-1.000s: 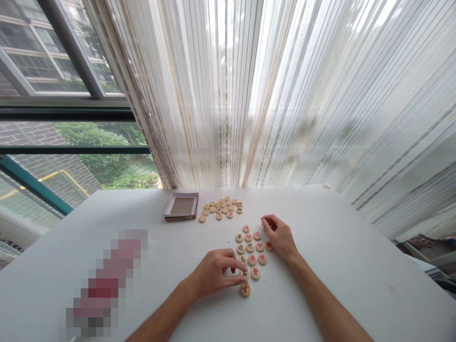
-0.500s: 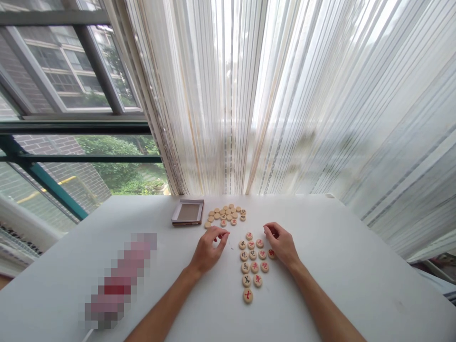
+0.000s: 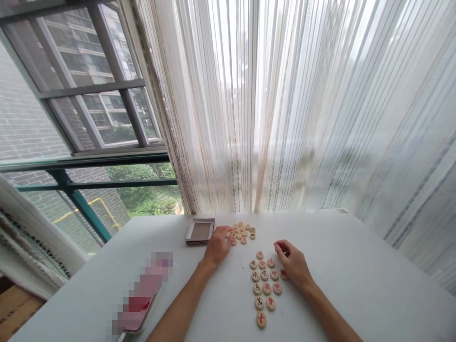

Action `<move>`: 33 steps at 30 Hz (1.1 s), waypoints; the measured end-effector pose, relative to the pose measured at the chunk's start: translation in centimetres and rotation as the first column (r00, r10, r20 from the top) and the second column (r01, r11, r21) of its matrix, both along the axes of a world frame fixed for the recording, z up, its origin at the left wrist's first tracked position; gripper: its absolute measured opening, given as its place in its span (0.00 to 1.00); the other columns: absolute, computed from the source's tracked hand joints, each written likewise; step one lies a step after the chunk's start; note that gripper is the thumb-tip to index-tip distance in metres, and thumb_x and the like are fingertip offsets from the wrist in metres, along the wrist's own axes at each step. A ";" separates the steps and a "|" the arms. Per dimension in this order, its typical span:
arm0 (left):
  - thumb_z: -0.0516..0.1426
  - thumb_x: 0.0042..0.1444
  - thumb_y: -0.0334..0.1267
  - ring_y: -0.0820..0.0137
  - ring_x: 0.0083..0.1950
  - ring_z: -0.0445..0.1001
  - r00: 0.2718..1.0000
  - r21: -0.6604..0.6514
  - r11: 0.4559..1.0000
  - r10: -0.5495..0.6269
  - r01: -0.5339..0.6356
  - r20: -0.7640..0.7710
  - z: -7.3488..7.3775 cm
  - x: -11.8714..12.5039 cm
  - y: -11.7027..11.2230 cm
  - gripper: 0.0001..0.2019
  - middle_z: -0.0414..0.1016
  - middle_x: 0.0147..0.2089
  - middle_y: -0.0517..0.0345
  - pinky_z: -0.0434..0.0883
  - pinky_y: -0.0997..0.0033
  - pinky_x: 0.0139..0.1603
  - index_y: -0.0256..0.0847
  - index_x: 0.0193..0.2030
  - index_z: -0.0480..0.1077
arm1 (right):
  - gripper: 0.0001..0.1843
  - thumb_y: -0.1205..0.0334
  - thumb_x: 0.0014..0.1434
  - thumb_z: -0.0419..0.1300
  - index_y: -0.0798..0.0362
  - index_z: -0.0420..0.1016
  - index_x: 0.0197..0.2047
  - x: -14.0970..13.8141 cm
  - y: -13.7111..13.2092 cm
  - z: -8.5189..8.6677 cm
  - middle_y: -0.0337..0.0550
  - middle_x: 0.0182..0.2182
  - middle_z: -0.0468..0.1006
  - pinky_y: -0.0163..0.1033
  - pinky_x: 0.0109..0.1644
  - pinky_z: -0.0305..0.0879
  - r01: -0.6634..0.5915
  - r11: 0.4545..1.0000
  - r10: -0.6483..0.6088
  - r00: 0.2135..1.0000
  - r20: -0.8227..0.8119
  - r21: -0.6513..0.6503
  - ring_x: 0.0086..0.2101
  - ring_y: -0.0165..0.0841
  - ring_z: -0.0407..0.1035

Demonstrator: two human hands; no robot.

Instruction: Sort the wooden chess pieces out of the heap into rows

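Note:
My left hand [image 3: 218, 247] reaches over the left side of a cluster of round wooden Chinese chess pieces [image 3: 239, 229]. Its fingers stretch forward with the thumb apart, and they hide some of the pieces. Most pieces in that cluster show blank faces; several show characters. Nearer to me, several pieces lie face up in rows, among them a black-marked piece [image 3: 259, 302] and a red-marked piece [image 3: 261, 319]. Beside the right end of these rows rests my right hand [image 3: 294, 263], its fingers loosely curled in. No piece shows at its fingertips. It partly covers a red-marked piece [image 3: 284, 274].
A shallow open box [image 3: 200, 232] sits left of the cluster on the white table [image 3: 338, 256]. A pixelated pink object [image 3: 142, 294] lies at the left on the table. Behind the table hang striped sheer curtains [image 3: 270, 118], with a window [image 3: 107, 109] at the left.
My left hand has moved forward from beside the rows to the cluster, and its fingers have opened out. The right hand has stayed by the rows. The whole view has shifted.

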State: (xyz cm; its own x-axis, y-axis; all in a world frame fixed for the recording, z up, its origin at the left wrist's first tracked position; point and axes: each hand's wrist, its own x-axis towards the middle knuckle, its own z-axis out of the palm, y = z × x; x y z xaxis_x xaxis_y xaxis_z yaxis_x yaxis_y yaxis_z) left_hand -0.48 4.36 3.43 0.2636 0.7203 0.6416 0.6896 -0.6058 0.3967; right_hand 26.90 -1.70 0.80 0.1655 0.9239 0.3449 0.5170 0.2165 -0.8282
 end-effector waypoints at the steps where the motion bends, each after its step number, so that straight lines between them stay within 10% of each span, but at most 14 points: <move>1: 0.57 0.60 0.33 0.61 0.50 0.74 0.999 0.002 1.000 -0.024 0.024 -0.034 -0.3 -0.1 -0.6 0.09 0.77 0.45 0.53 0.71 0.56 0.54 0.42 0.46 0.73 | 0.17 0.48 0.60 0.55 0.52 0.76 0.36 0.0 0.0 0.0 0.42 0.29 0.81 0.38 0.34 0.68 0.001 1.000 -0.001 1.000 0.001 0.002 0.26 0.35 0.72; 18: 0.54 0.61 0.31 0.55 0.54 0.71 0.917 0.036 0.968 0.246 -0.247 -0.313 -3.0 -2.5 -4.1 0.15 0.76 0.52 0.46 0.69 0.54 0.54 0.36 0.53 0.71 | 0.16 0.50 0.63 0.54 0.52 0.76 0.35 -0.3 -0.4 0.5 0.41 0.28 0.80 0.36 0.32 0.68 0.003 1.000 -0.004 1.000 0.014 0.024 0.26 0.34 0.71; 33: 0.55 0.63 0.34 0.61 0.49 0.74 0.986 -0.179 0.981 -0.094 0.068 -0.139 -2.1 -2.1 -5.6 0.09 0.78 0.46 0.53 0.72 0.58 0.54 0.44 0.47 0.75 | 0.09 0.61 0.66 0.54 0.51 0.75 0.40 -3.5 -3.8 3.0 0.42 0.33 0.78 0.38 0.40 0.69 -0.188 0.966 0.163 0.976 0.147 0.179 0.33 0.34 0.71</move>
